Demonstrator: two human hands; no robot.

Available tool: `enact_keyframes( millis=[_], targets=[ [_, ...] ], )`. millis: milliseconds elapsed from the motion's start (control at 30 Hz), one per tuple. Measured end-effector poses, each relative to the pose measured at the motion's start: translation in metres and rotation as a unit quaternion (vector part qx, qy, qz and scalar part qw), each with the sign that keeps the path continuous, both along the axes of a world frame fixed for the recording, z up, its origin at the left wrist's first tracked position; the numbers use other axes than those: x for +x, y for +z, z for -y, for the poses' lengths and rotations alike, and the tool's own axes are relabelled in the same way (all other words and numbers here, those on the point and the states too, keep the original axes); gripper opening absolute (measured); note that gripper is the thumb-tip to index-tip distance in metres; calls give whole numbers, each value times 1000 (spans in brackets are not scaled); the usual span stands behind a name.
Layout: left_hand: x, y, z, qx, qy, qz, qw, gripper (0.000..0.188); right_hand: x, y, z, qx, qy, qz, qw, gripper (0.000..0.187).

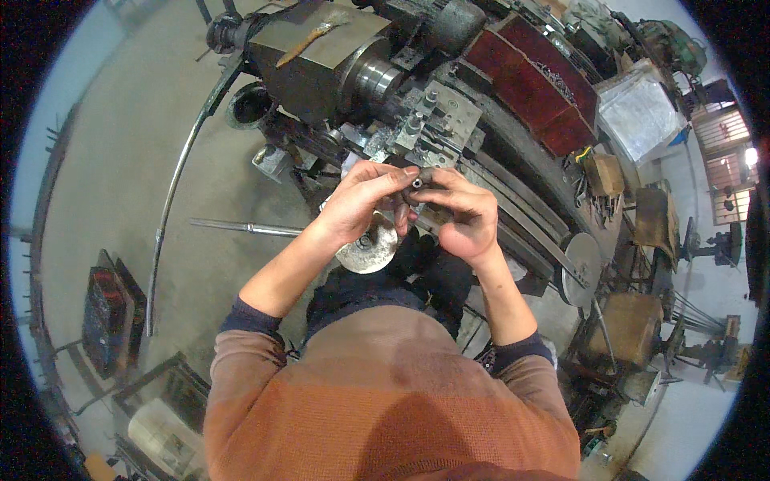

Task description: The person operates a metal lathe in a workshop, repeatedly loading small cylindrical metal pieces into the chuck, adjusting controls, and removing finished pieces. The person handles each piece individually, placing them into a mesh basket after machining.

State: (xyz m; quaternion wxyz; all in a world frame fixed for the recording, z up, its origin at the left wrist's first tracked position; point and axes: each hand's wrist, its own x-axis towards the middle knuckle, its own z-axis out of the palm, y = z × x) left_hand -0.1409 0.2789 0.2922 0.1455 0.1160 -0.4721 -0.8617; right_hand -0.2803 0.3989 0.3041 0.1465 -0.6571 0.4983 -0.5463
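Small metal part: held up between your two hands, in front of your body and just on your side of the tool post; its round bore faces up toward your head, likely so you can look into it. Most of its outline is hidden by fingers.
Left hand: thumb and finger closed to a narrow pinch at the part's near-left side; the rest of the fingers curl below, perhaps to steady it.
Right hand: thumb and fingers bent in from the other side, nearly closed on the same part; how firmly each fingertip presses, I cannot tell.
Handwheel: pale disc partly beneath your left wrist; whether skin touches it is unclear.
Chuck: beyond your hands, in line with the headstock, well apart from the part.
Brush: flat on the headstock top, presumably kept there within reach.
Red tray: behind the bed, metal shavings along it; seemingly placed to catch them.
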Motion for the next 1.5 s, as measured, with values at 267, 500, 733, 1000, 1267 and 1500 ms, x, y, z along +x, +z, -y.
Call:
enact_keyframes(
  millis=[267,500,733,1000,1267,1500],
  targets=[
    [-1,-3,0,10,-17,-8,1000,28,2,-5,-4,36,33,122,991,62],
    [2,4,-1,-43,-9,-17,999,29,-1,-8,-2,15,55,127,990,53],
    [3,7,-2,-38,1,-4,999,30,-3,-12,-4,48,25,147,988,61],
    [4,7,0,-28,8,-3,1000,30,0,-9,-3,78,15,176,981,67],
    [4,14,8,-288,74,60,953,35,2,6,6,31,-49,-114,992,37],
    [5,14,18,-441,141,77,883,29,0,27,17,64,-32,-182,981,40]
  ],
)
